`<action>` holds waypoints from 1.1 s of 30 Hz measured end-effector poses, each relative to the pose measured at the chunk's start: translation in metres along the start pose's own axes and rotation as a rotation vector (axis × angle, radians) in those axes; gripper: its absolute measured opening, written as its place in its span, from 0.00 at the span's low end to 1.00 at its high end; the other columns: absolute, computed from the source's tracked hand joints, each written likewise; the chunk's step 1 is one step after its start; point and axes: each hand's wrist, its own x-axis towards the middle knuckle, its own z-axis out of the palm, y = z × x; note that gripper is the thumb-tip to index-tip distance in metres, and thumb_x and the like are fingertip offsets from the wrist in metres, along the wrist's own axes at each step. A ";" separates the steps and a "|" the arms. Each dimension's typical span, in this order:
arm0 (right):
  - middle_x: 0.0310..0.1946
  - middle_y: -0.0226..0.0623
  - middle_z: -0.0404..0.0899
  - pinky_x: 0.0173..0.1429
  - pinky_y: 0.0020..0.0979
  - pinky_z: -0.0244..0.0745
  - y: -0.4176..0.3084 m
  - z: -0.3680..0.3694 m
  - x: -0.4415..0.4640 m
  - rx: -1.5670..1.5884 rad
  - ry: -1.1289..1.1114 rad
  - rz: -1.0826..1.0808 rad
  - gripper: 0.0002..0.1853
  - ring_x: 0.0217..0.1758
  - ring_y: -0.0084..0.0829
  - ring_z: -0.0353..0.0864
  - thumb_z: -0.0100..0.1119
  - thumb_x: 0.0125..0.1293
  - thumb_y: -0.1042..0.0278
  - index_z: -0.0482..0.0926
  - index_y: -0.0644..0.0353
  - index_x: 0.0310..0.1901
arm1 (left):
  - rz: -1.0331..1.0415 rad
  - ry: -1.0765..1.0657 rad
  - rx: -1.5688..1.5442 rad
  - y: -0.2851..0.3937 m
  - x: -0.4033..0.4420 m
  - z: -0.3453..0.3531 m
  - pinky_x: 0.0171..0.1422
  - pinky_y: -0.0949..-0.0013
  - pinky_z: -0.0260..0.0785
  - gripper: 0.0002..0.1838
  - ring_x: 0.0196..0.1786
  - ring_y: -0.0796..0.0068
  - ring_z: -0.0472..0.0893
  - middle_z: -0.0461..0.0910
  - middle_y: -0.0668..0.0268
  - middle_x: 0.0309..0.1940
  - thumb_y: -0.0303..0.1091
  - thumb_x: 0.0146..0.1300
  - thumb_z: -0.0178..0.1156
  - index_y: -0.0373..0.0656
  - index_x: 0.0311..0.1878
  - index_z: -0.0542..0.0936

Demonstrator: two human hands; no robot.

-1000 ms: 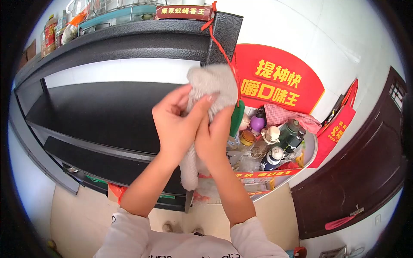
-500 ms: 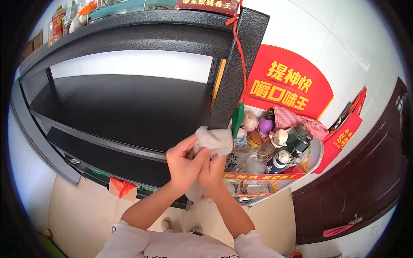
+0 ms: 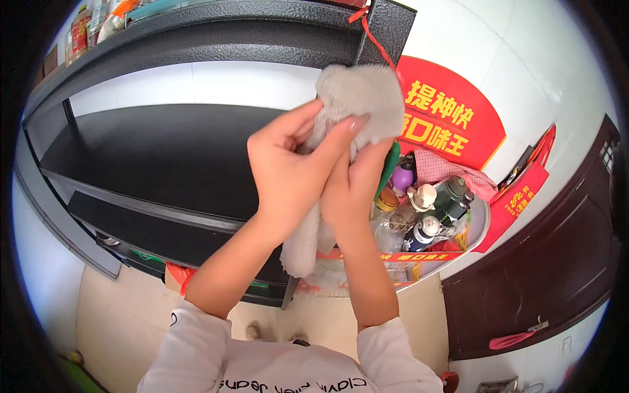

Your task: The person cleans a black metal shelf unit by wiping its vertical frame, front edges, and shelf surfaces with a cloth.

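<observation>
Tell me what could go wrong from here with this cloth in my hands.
The red cord runs near the ribbed grey cloth in view and might snag it. Bottles crowd the red-fronted rack beyond your right hand; a wide swing could topple one. The cloth's dangling lower end might catch the black shelf.

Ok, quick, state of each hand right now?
Left hand: closed, holding the grey cloth.
Right hand: closed, holding the same grey cloth.

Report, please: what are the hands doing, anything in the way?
Left hand and right hand gripping grey cloth. Cloth bunched, one end hanging below. Black shelf behind; nothing visibly blocking.
</observation>
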 end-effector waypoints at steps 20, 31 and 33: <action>0.53 0.56 0.71 0.62 0.44 0.63 0.012 -0.010 -0.083 0.003 -0.075 0.229 0.19 0.57 0.54 0.72 0.48 0.65 0.76 0.67 0.70 0.58 | -0.247 -0.090 0.096 -0.028 -0.053 -0.039 0.46 0.76 0.74 0.17 0.42 0.80 0.81 0.84 0.60 0.41 0.13 0.54 0.59 0.28 0.49 0.80; 0.50 0.61 0.71 0.60 0.46 0.63 -0.001 -0.001 0.003 -0.052 0.016 -0.022 0.22 0.54 0.58 0.72 0.49 0.66 0.74 0.61 0.76 0.59 | -0.039 -0.009 -0.063 0.002 0.004 0.000 0.40 0.80 0.72 0.12 0.37 0.84 0.80 0.84 0.60 0.40 0.19 0.60 0.62 0.28 0.48 0.80; 0.50 0.60 0.71 0.60 0.46 0.63 0.004 -0.001 -0.010 -0.040 0.011 -0.006 0.22 0.54 0.58 0.72 0.49 0.66 0.74 0.62 0.75 0.59 | -0.079 -0.030 -0.037 -0.007 -0.007 -0.009 0.41 0.80 0.72 0.13 0.38 0.84 0.79 0.84 0.61 0.40 0.19 0.60 0.62 0.28 0.49 0.80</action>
